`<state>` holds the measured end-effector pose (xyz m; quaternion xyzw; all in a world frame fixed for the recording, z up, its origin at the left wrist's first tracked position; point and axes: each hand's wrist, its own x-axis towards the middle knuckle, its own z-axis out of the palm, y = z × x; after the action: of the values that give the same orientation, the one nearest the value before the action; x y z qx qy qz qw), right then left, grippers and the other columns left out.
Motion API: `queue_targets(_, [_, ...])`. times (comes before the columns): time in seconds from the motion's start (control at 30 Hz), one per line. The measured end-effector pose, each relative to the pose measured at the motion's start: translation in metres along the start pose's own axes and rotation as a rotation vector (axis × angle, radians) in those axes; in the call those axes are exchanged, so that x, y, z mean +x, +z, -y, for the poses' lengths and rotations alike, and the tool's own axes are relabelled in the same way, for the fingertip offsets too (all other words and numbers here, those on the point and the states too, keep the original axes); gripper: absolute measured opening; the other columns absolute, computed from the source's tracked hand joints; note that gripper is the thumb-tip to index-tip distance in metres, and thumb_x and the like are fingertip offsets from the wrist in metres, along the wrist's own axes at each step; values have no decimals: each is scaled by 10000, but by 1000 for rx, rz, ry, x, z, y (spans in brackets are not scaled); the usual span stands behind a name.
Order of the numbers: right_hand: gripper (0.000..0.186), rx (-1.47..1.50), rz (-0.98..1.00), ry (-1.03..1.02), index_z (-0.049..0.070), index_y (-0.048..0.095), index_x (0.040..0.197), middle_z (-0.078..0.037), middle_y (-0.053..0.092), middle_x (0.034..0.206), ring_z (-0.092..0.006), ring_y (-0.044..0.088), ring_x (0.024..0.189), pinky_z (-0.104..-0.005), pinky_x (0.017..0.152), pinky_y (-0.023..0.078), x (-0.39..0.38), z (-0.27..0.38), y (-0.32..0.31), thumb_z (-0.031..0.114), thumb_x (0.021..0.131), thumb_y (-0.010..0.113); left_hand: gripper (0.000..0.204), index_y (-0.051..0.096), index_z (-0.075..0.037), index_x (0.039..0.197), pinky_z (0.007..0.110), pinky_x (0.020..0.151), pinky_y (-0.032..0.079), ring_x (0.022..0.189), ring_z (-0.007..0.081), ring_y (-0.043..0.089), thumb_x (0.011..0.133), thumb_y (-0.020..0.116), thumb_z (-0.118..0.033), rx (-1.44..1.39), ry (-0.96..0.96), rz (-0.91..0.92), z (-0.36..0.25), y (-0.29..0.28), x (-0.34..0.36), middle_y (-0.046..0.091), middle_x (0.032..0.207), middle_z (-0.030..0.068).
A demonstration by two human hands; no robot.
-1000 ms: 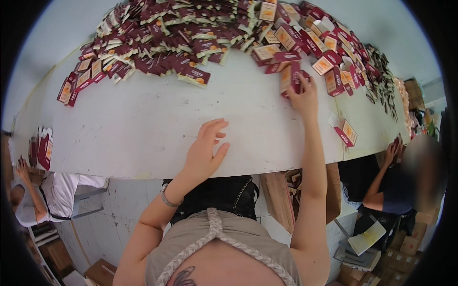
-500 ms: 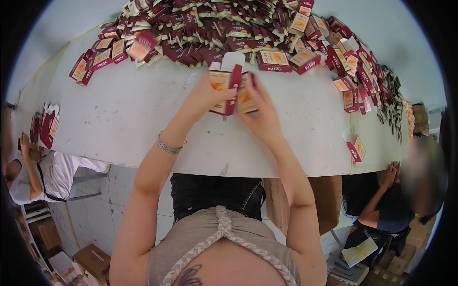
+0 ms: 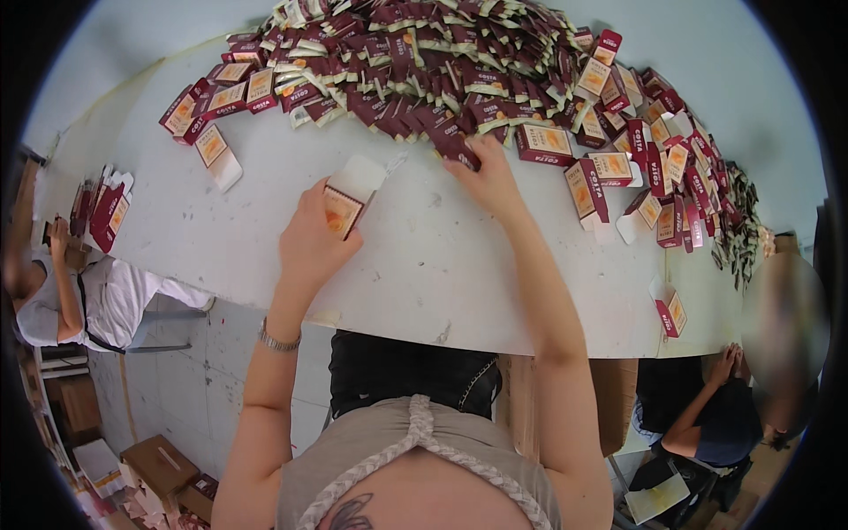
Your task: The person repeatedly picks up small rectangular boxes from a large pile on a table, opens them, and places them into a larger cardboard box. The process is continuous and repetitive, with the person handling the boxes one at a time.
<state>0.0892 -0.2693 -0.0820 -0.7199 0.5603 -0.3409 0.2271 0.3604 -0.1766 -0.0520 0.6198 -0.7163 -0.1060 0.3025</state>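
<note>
Left hand [image 3: 311,240] is wrapped round a small orange-and-maroon box [image 3: 344,212] over the white table [image 3: 415,283], flap up, so not closed yet. Right hand [image 3: 488,179] has fingers curled at a maroon packet [image 3: 452,146], can't tell if it's pinched. Beyond, open boxes [image 3: 583,187] and a massive packet heap [image 3: 397,62] are left.

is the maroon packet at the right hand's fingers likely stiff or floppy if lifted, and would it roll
The maroon packet may flex somewhat, since its wrapper looks like thin film. It is probably light, looking small and flattish. Rolling seems unlikely, given that flat shape.
</note>
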Motion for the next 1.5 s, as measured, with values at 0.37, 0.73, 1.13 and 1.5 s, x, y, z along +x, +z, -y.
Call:
queue_targets(0.37, [560,-207,510,-27,104,646,1135,-110,514,1109,-287,495,1079,-335,907,424,16,-6,-63,321,649,821,715,408,-36,1313,367,845,485,1012,310,599,683,684,-230,-95,-2,200,-13,1,-6,573,1166,162])
queue_targets(0.73, [487,-141,316,18,48,559,1092,-107,596,962,-217,573,890,-300,818,456,-30,-7,-64,301,734,773,713,418,-61,1304,355,817,495,998,292,594,668,694,-227,-100,78,227,-31,11,-9,568,1158,124])
queue_targets(1.13, [291,-117,457,-315,32,545,1137,-122,601,902,-239,593,813,-345,733,470,-80,63,-95,76,860,619,830,412,-103,1365,372,801,497,971,280,568,600,732,-129,-31,490,160,-69,34,-17,526,1138,104])
queue_targets(1.5, [234,51,-73,-320,25,620,1071,-91,677,902,-262,642,858,-345,801,497,-96,86,-32,78,844,626,780,311,-85,1423,374,916,445,1097,316,489,766,721,-179,-326,339,199,-60,30,-25,448,1233,147])
